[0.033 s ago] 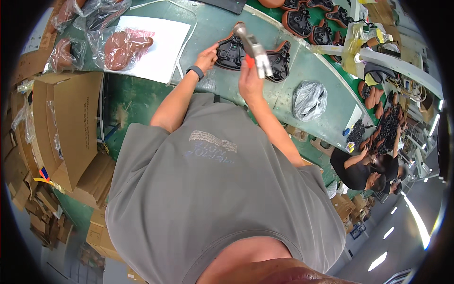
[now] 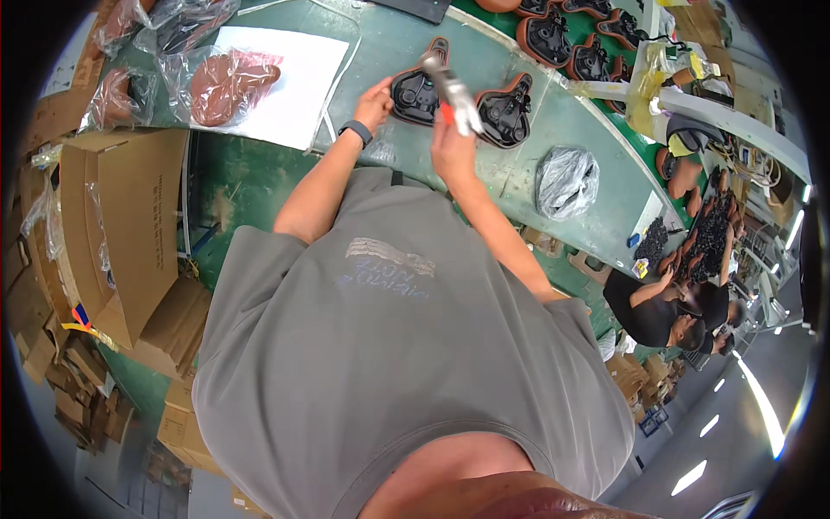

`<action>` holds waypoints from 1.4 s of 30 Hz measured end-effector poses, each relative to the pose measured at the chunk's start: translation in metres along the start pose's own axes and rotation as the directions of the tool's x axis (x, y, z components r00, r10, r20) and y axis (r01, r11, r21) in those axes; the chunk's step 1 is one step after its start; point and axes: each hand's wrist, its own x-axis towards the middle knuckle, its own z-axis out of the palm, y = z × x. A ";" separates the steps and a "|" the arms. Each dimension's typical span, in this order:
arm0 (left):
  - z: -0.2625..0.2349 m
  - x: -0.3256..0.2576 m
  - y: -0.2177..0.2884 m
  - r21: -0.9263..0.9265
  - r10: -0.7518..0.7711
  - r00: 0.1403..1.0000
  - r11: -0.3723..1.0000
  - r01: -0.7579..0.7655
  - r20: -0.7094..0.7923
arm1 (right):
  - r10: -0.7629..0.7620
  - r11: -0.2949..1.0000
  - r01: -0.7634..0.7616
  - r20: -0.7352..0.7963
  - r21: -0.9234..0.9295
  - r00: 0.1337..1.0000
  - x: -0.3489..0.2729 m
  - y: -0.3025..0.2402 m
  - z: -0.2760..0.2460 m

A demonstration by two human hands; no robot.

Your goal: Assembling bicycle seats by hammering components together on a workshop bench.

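One brown-rimmed black saddle [image 2: 415, 99], clamped at nine o'clock by the left hand [image 2: 373, 107], is best kept steady beneath the orange-handled steel hammer [image 2: 451, 92] clasped in the right hand [image 2: 454, 151].

Bright, even light; ceiling tube lights [image 2: 690, 477] glare white at lower right. Motion blurs the hammer [image 2: 456, 95], the plastic bag [image 2: 566, 183] glints, and straight edges bend toward black corners.

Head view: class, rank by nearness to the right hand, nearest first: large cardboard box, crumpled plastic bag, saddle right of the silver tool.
1. Saddle, ahead and right of the right hand.
2. Crumpled plastic bag, farther right.
3. Large cardboard box, far left.
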 end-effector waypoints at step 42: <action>0.221 0.234 0.383 0.852 0.961 0.115 -0.165 -0.496 0.253 | 0.524 0.629 -0.564 0.244 0.536 0.816 0.452 0.227 -0.055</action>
